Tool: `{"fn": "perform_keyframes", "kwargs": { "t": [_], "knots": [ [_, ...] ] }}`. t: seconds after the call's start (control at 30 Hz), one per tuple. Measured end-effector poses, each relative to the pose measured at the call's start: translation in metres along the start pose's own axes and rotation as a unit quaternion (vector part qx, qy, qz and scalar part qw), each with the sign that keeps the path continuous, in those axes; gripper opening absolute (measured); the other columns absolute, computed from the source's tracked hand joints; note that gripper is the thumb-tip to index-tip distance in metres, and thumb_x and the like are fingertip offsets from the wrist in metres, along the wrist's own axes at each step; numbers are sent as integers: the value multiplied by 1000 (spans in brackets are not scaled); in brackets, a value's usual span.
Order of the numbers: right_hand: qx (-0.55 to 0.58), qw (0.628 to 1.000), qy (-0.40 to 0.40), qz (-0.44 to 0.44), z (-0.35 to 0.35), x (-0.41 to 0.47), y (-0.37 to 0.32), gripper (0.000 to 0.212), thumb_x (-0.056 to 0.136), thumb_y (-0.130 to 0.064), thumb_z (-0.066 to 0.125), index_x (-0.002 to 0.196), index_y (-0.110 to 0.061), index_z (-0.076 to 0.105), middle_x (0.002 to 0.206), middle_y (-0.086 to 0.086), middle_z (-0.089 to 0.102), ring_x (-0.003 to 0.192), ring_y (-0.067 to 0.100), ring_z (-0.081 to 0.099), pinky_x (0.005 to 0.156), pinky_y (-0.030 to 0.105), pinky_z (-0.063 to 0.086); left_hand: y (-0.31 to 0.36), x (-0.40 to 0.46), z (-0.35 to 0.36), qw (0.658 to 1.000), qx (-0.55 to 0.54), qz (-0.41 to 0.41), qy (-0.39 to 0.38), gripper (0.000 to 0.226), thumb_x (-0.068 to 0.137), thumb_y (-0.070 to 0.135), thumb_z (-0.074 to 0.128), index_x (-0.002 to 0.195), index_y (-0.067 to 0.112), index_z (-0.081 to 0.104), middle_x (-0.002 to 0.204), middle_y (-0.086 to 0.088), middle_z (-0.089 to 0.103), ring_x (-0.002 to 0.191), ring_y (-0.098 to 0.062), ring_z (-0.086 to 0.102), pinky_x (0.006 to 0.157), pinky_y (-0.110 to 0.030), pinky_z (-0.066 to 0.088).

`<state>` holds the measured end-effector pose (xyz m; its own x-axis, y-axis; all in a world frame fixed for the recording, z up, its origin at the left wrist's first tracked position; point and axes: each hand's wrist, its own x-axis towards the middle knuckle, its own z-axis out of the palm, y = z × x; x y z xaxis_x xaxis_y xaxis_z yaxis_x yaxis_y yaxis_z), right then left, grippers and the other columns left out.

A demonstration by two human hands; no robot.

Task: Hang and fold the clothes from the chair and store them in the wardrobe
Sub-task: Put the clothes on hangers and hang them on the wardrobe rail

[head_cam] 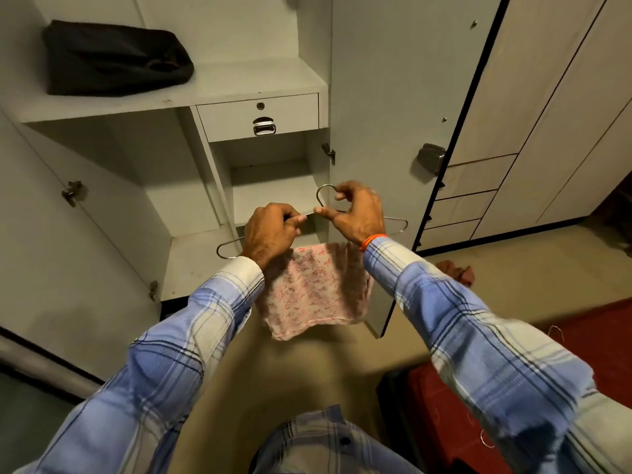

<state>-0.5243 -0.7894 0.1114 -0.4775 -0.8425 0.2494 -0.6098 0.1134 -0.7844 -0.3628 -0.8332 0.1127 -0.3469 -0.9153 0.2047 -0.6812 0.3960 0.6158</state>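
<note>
One wire hanger (225,250), gripped by two hands before the open wardrobe (191,97). Left of the hanger's hook: left hand (270,234), fingers curled round the shoulder wire. At the hook: right hand (359,213), thumb and fingers pinching it. Below the hanger: one pink floral cloth (314,292), draped, top edge hidden behind both wrists. Above-left, on the shelf: one dark bag (113,59). Right of the hanger: one reddish garment (458,270) on the floor, partly cut off by the sleeve.
</note>
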Motion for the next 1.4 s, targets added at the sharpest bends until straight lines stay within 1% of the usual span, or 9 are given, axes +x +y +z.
{"fn": "perform_keyframes", "kwargs": {
  "t": [0.1, 0.27, 0.37, 0.5, 0.63, 0.8, 1.13, 1.27, 1.4],
  "knots": [
    [17, 997, 68, 40, 18, -3, -11, 42, 76, -45, 79, 98, -16, 58, 93, -1, 61, 94, 20, 59, 84, 34, 50, 1, 8, -6, 998, -29, -52, 20, 20, 94, 35, 63, 86, 21, 74, 75, 9, 69, 71, -2, 56, 73, -24, 41],
    [210, 959, -98, 160, 48, 7, -32, 37, 75, -51, 75, 57, -20, 66, 82, 10, 75, 87, 27, 71, 91, 46, 55, -6, 18, -15, 992, -91, -90, 2, 21, 94, 31, 63, 83, 18, 76, 77, 6, 74, 78, -10, 67, 78, -26, 51],
    [229, 956, -121, 137, 69, 29, -34, 30, 67, -45, 78, 47, -25, 66, 83, 17, 74, 77, 26, 68, 92, 53, 53, -15, 23, -26, 972, -195, -117, -54, 25, 98, 24, 56, 90, 8, 74, 84, -7, 76, 68, -15, 67, 60, -26, 55],
    [171, 967, -147, 118, 65, 40, -66, 23, 77, -25, 75, 57, -18, 65, 92, 18, 73, 82, 26, 67, 89, 52, 55, -32, 34, -47, 946, -271, -110, -143, 28, 102, 21, 49, 97, 5, 71, 93, -14, 74, 78, -22, 69, 71, -34, 60],
    [140, 967, -194, 87, 56, 52, -96, 23, 89, -6, 60, 68, -13, 63, 86, 15, 70, 76, 20, 61, 76, 38, 55, -44, 54, -56, 990, -81, -3, -117, 19, 96, 19, 58, 107, 13, 73, 102, -6, 72, 93, -21, 65, 85, -30, 50],
    [102, 972, -205, 58, 49, 80, -121, 29, 96, -6, 49, 74, -15, 66, 68, -1, 63, 61, 9, 55, 53, 22, 48, -48, 84, -67, 988, 71, 99, -96, 38, 89, 11, 66, 127, 17, 63, 127, -7, 64, 117, -25, 59, 103, -33, 44],
    [45, 983, -170, -62, 43, 170, -149, 23, 98, -23, 57, 99, -8, 73, 69, -5, 64, 57, 7, 48, 47, 16, 41, -64, 175, -98, 962, 179, 204, -33, 15, 94, 26, 63, 104, 18, 71, 99, -5, 72, 95, -25, 64, 84, -32, 45],
    [-21, 985, -109, -134, 50, 228, -153, 22, 96, -29, 61, 98, -14, 77, 81, -4, 72, 64, 2, 54, 69, 23, 49, -61, 224, -105, 970, 146, 192, 2, 8, 95, 23, 62, 91, 20, 68, 84, 2, 66, 77, -15, 57, 73, -30, 45],
    [-48, 979, -29, -198, 56, 294, -166, 18, 92, -35, 65, 87, -22, 77, 78, -10, 73, 63, -3, 55, 71, 24, 43, -52, 284, -115, 975, 120, 184, 42, 13, 94, 26, 62, 101, 22, 72, 94, 2, 71, 83, -14, 60, 77, -29, 48]
  ]
}}
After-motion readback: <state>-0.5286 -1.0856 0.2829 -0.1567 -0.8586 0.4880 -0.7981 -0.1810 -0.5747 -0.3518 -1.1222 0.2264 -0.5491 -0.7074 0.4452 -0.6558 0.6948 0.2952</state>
